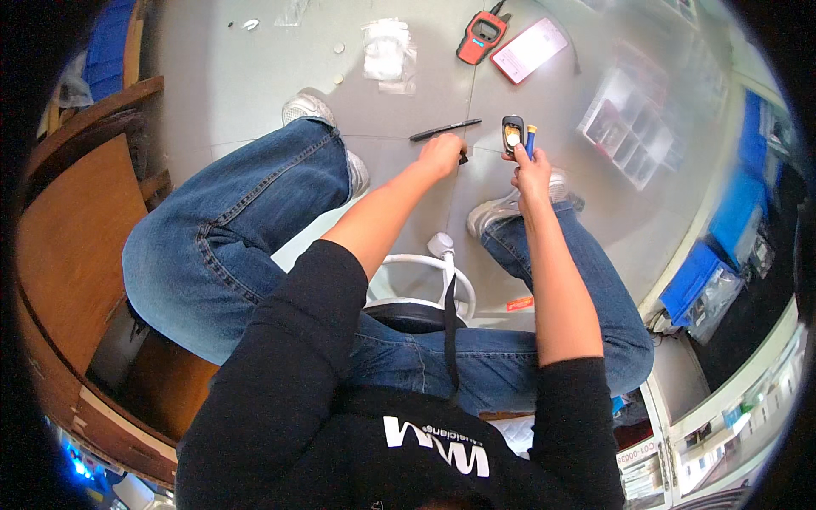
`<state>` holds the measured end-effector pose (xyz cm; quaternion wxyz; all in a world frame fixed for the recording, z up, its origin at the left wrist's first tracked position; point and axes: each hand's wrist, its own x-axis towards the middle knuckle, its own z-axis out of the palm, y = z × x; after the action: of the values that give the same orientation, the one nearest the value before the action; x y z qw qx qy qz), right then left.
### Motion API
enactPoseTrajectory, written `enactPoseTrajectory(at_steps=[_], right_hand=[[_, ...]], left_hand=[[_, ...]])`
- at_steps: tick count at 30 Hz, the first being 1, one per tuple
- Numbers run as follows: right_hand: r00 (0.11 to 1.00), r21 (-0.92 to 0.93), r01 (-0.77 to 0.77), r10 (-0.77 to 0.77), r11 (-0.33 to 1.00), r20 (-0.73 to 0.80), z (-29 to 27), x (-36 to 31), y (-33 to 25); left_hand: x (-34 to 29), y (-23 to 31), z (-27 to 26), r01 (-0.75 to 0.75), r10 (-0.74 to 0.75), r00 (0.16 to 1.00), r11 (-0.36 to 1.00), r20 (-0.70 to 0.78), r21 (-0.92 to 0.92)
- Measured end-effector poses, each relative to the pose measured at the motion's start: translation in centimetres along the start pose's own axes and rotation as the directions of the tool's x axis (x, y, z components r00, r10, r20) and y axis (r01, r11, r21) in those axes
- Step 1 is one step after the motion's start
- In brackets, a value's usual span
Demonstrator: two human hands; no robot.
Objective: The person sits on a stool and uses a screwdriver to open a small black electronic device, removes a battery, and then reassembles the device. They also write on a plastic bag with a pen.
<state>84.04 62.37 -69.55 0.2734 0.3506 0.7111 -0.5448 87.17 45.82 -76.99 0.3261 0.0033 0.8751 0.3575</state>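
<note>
My right hand (530,177) is closed around a dark, opened car key fob (512,134), gold-coloured inside with a pale round patch. A slim tool with a blue handle and yellow end (531,141), apparently a small screwdriver, is in the same grip. To its left, low over the floor, my left hand (442,155) has its fingers curled on a small black piece (463,157), mostly hidden by them. Just beyond those fingers a black pen (444,129) lies on the grey floor.
Farther off lie a red handheld device (482,37), a lit phone (529,51), small clear bags (388,53) and two button-like discs (338,79). On the right sits a transparent compartment box (629,136). A white stool frame (441,246) and orange packet (519,303) are between my legs.
</note>
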Motion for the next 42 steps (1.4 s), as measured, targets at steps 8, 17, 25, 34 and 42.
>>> enactPoseTrajectory(at_steps=[8,17,25,34,42], right_hand=[[0.987,-0.160,0.062,-0.084,0.985,-0.134,3.0,7.3,6.8],[0.770,-0.692,0.411,-0.632,0.594,-0.085,2.6,5.0,6.0],[0.833,-0.877,0.352,-0.536,0.327,0.135,3.6,4.8,2.8],[0.861,-0.899,0.375,-0.443,0.224,0.249,3.7,6.7,2.1],[0.870,-0.801,0.483,-0.292,0.354,0.396,2.5,8.0,0.2]], left_hand=[[-0.3,-0.8,-0.5,0.057,-0.059,0.998,0.994,-0.016,-0.094],[0.4,-0.4,-0.1,0.076,-0.079,0.997,0.979,-0.010,-0.190],[-0.1,-0.3,-0.4,0.198,-0.203,0.978,0.854,0.042,-0.481],[0.4,-0.8,0.8,0.155,-0.176,0.984,0.938,-0.041,-0.311],[1.0,-0.2,0.2,0.176,-0.181,0.983,0.963,-0.009,-0.206]])
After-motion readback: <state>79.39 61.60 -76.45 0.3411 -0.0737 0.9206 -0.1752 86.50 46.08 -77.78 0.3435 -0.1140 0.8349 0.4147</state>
